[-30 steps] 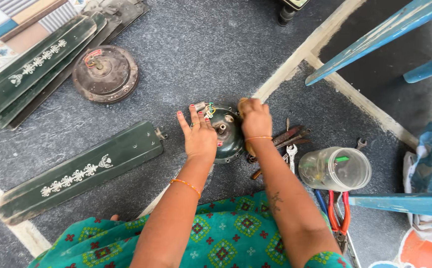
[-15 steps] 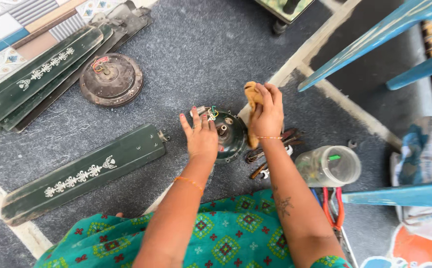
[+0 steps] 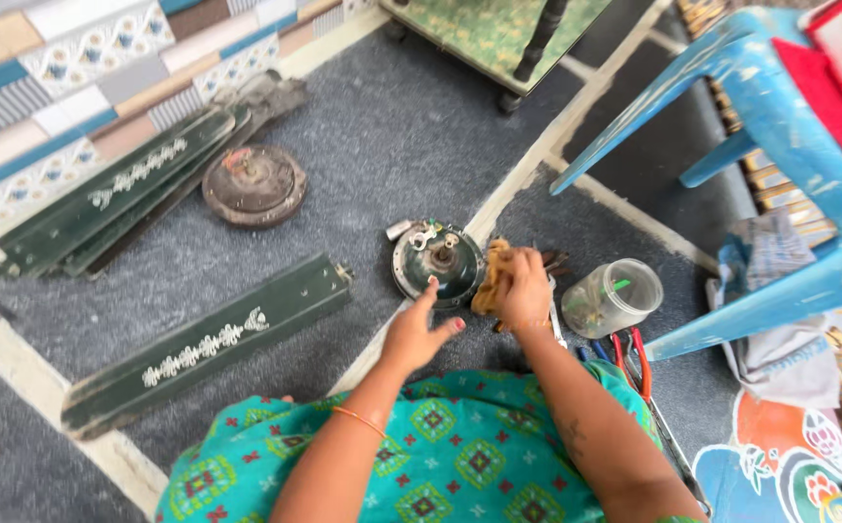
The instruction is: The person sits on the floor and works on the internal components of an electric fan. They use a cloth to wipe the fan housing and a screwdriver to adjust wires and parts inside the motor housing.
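Head view, looking straight down: a person in a teal patterned garment [image 3: 440, 455] sits on a grey floor [image 3: 363, 145] with one round dark green motor housing [image 3: 437, 261] just in front of them, near the middle of the scene. The left hand [image 3: 419, 332] is spread wide, fingers apart, its fingertips touching the near rim of that housing and holding nothing. The right hand [image 3: 522, 291] is closed around one wooden tool handle [image 3: 490, 279], which sits just right of the housing; whether the tool's end touches the housing I cannot tell. One thin orange bangle [image 3: 360, 420] circles the left wrist.

Right of the right hand lies one clear plastic jar [image 3: 614, 295] on its side, with small bits inside. Near it, towards the person, lie red-handled pliers [image 3: 634, 356] and a few other small tools, too crowded to count.

To the left, one long dark green fan blade [image 3: 210, 341] with a white floral pattern lies alone on the floor. Further away on the left, a stack of more such blades [image 3: 111, 201] lies beside the wall; at least two show, the exact count is unclear. Just right of that stack sits one rusty brown round cover [image 3: 254, 184]. On the right stands one blue plastic chair [image 3: 808, 174], with a crumpled cloth [image 3: 774, 291] under it. At the far edge stands one small piece of furniture with dark legs [image 3: 498, 39].
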